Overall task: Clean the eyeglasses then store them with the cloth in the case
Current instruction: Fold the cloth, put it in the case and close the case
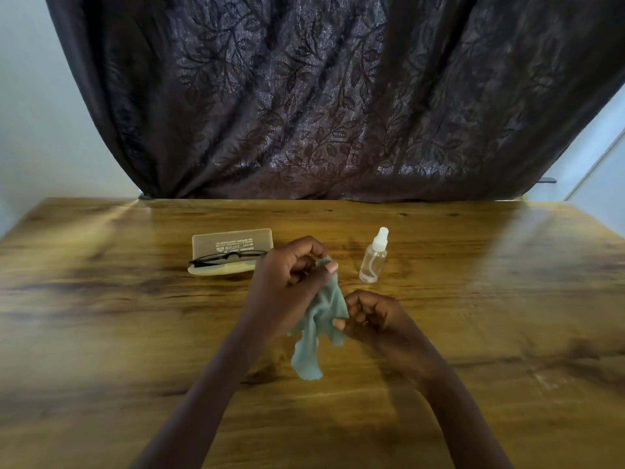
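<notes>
Firstly, cloth (318,319): soft teal fabric, crumpled, was hung lengthwise right of the case (233,240), nearer the person.
Left hand (291,272): fingers were curled, the cloth's top pinched.
Right hand (372,314): fingers were curled, the cloth's edge pinched.
Eyeglasses (228,257): thin black frame was laid across the open, beige plastic case, long axis left-right.

The only lettering is white print on the open lid of the case (232,243), seen upside down. Its largest line seems to include "SOUTH"; the smaller lines are too blurred to read.
</notes>
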